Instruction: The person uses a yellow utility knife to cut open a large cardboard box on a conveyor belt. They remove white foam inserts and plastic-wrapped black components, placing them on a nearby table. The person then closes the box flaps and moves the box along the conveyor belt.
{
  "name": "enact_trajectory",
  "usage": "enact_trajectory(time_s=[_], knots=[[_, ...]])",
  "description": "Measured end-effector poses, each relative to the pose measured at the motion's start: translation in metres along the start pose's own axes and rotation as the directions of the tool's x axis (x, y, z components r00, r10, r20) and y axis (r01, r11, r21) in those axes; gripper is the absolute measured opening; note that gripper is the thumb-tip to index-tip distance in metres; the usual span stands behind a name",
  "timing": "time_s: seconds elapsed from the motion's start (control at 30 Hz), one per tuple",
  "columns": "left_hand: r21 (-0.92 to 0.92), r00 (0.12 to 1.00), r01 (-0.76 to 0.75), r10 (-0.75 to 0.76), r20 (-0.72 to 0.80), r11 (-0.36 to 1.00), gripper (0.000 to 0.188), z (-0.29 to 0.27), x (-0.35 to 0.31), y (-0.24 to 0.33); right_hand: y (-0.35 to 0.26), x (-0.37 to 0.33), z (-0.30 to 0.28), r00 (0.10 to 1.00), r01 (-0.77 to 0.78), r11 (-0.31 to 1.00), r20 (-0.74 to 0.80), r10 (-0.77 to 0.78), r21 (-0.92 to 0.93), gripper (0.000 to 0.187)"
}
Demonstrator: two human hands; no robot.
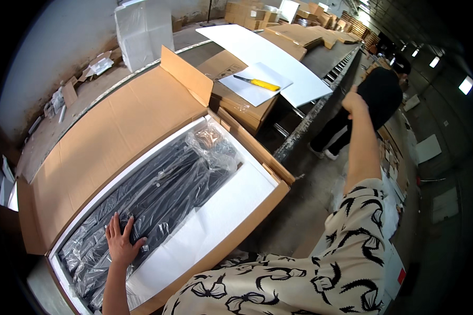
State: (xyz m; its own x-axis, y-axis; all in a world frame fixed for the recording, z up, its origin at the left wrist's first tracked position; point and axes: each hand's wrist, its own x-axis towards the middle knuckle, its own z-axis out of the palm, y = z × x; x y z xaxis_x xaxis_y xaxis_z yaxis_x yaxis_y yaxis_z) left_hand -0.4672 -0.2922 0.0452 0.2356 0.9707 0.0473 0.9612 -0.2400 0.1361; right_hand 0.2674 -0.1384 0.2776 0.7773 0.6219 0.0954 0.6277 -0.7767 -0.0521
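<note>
My left hand [122, 242] lies flat with its fingers spread on several long black parts wrapped in clear plastic [157, 181]. They lie side by side in white foam [236, 186] inside an open cardboard box [115, 118]. A crumpled clear bag [210, 139] with something copper-brown in it rests at their far end. Raised out to the right, away from the box, is my right hand [356, 103]; its fingers are curled, one seems to stick out, and no object shows in it. Beyond the box, a yellow-handled utility knife [264, 84] sits on white sheets [252, 97].
Past the box stand a closed carton [236, 107] and a large white panel [278, 58] on a roller conveyor [305, 113]. A person in dark clothes [376, 97] bends over at the right. A wrapped white block [144, 34] stands by the wall; stacked cartons [247, 16] fill the back.
</note>
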Motion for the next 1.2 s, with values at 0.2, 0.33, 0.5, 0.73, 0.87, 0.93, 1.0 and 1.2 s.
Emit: enact_trajectory(time_s=[0.2,0.33,0.5,0.73,0.87,0.93,1.0,1.2], knots=[[0.033,0.999,0.006,-0.007,0.036,0.999,0.080,0.001,0.006,0.006,0.009,0.033,-0.043,0.989,-0.134,0.990,-0.066,0.131,-0.040,0.074],[0.040,0.999,0.023,-0.024,0.042,0.999,0.084,0.007,0.004,0.002,-0.001,0.047,-0.045,0.991,-0.119,0.992,-0.063,0.121,0.035,0.072],[0.036,1.000,-0.007,0.007,0.023,0.999,0.082,0.007,0.003,0.001,0.006,0.082,0.005,0.993,-0.099,0.992,-0.077,0.092,-0.083,0.070],[0.060,0.999,-0.034,0.032,0.031,0.998,0.081,0.008,0.003,-0.001,0.014,0.035,-0.011,0.969,-0.223,0.967,0.082,0.234,-0.125,0.072],[0.062,0.999,-0.045,0.044,0.031,0.997,0.082,0.010,0.001,-0.001,0.048,0.025,-0.017,0.968,-0.219,0.968,0.098,0.232,-0.126,0.077],[0.058,0.999,-0.050,0.049,0.017,0.997,0.081,0.011,0.000,-0.001,0.062,0.026,-0.017,0.966,-0.217,0.970,0.119,0.230,-0.111,0.078],[0.058,0.998,-0.064,0.064,-0.006,0.996,0.081,0.012,0.000,-0.004,0.067,0.018,-0.020,0.964,-0.219,0.972,0.133,0.228,-0.080,0.078],[0.021,0.998,-0.058,0.058,-0.018,0.998,0.079,0.011,0.002,0.000,0.080,0.012,-0.037,0.959,-0.271,0.956,0.050,0.278,-0.114,0.078]])
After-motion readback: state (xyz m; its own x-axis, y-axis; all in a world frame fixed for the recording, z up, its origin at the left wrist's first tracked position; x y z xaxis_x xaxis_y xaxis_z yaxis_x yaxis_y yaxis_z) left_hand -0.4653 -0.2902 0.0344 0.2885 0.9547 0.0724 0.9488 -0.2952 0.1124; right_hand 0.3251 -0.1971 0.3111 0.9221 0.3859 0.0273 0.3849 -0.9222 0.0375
